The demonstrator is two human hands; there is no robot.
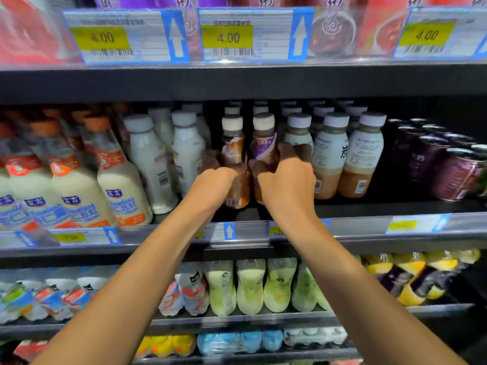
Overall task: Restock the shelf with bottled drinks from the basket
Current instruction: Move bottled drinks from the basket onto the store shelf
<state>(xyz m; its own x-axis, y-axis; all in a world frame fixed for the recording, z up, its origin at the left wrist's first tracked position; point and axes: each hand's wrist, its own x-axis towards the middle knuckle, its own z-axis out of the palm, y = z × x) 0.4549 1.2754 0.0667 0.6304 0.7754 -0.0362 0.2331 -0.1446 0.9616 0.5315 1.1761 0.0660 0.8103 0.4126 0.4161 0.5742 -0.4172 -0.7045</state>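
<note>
Two brown bottled drinks stand side by side at the front of the middle shelf point(369, 204). My left hand point(213, 183) grips the orange-brown labelled bottle point(234, 151) around its body. My right hand point(287, 177) grips the purple-labelled bottle point(264, 146) next to it. Both bottles are upright with white caps, and more of the same kind line up behind them. The basket is out of view.
White milk bottles point(147, 159) stand left of my hands, beige milk-tea bottles point(329, 156) right, then dark purple cans point(453, 169). Price tags point(229, 230) line the shelf edge. Green and yellow drinks point(250, 285) fill the shelf below; the shelf above hangs close over the caps.
</note>
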